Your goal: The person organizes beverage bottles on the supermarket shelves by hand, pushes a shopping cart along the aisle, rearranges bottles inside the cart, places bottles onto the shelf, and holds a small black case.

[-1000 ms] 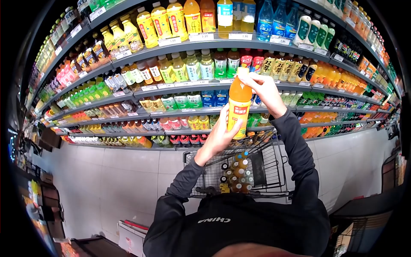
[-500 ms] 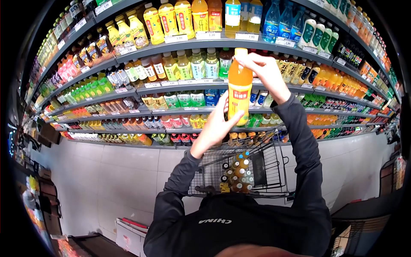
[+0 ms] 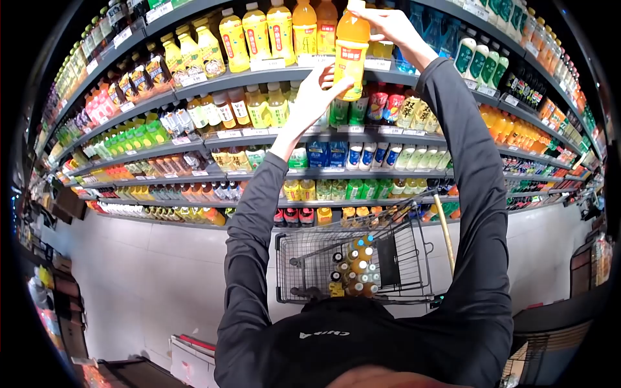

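An orange drink bottle (image 3: 351, 61) with a yellow label and a white cap is held upright before the upper shelf. My left hand (image 3: 315, 97) grips its lower part, the thumb on the label and the other fingers partly hidden. At the neck, just under the cap, my right hand (image 3: 390, 29) pinches it from the right side. Behind the bottle stand similar yellow-labelled bottles (image 3: 305, 35) on the same shelf, and a grey shelf edge with price tags (image 3: 268, 64) runs below them.
Below my arms stands a metal shopping cart (image 3: 291, 242) with several capped bottles (image 3: 358, 266) inside. A pale wooden stick (image 3: 444, 231) leans beside its right end. Shelves of drinks curve across both sides. A white box (image 3: 192, 359) lies on the floor at lower left.
Both hands have moved up and forward with the bottle, from in front of the middle shelves to the upper shelf. My arms are stretched further out, and the wooden stick has come into view.
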{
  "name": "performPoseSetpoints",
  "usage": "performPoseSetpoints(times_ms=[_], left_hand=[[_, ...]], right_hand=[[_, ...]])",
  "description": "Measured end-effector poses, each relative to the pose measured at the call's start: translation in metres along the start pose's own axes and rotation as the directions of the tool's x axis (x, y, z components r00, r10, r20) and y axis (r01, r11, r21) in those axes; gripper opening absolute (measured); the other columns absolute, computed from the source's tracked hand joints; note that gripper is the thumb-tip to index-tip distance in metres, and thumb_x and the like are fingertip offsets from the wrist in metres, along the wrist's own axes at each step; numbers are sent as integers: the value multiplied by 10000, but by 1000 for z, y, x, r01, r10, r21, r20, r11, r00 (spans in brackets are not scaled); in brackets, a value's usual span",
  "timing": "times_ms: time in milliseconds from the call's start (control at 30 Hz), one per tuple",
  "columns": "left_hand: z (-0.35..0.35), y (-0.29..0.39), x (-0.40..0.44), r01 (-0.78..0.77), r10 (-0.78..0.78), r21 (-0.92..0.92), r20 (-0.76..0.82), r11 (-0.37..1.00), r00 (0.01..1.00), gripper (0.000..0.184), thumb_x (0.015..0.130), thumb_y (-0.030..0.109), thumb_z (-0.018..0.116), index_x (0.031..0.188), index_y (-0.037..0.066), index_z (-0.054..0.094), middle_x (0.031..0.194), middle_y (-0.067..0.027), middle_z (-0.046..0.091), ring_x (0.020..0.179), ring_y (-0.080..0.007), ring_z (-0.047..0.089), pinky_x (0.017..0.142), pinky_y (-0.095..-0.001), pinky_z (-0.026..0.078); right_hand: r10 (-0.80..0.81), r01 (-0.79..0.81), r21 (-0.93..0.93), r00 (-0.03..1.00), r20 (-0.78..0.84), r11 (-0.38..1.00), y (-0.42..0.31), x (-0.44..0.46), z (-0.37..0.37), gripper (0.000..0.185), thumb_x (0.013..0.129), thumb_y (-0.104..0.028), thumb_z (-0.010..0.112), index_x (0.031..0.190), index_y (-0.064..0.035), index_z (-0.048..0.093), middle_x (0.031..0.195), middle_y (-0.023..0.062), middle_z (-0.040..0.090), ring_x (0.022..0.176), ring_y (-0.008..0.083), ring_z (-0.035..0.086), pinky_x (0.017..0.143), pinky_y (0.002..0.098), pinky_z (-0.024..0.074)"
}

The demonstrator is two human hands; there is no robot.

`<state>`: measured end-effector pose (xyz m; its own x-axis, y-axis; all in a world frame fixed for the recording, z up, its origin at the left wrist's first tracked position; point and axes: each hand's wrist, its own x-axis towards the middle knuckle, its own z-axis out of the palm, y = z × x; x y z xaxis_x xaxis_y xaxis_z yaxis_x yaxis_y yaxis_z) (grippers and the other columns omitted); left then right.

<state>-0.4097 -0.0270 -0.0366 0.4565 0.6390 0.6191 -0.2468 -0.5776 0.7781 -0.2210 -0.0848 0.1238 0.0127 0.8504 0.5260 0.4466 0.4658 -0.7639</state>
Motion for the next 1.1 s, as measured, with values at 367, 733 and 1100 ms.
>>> performPoseSetpoints(times_ms=[367, 733, 1100], left_hand=[[-12, -36, 48, 79, -81, 72, 34, 994, 996, 925, 844, 411, 843, 1486, -92, 407, 1447, -272, 517, 1305, -317, 555, 1096, -402, 454], [-16, -82, 100, -128, 366, 527, -378, 840, 850, 625, 847, 312, 845, 1321, -8, 595, 1224, -145, 652, 1073, -233, 666, 929, -341, 539], [-12, -65, 115, -20, 310, 543, -449, 839, 838, 534, 823, 120, 772, 1298, 52, 538, 1106, -126, 642, 988, -276, 654, 870, -416, 521]], right_hand=[[-57, 51, -158, 998, -32, 986, 66, 58, -13, 508, 927, -562, 707, 1264, -185, 753, 1235, 35, 717, 1121, 138, 673, 915, 281, 545], [-312, 320, 78, 945, -99, 944, 75, 95, -1, 410, 927, -331, 776, 1225, -53, 729, 1188, 77, 720, 1090, 162, 681, 962, 327, 537], [-433, 441, 42, 892, -134, 896, 99, 125, 23, 267, 928, -158, 784, 1144, -15, 720, 1088, 70, 733, 997, 130, 675, 880, 279, 544]])
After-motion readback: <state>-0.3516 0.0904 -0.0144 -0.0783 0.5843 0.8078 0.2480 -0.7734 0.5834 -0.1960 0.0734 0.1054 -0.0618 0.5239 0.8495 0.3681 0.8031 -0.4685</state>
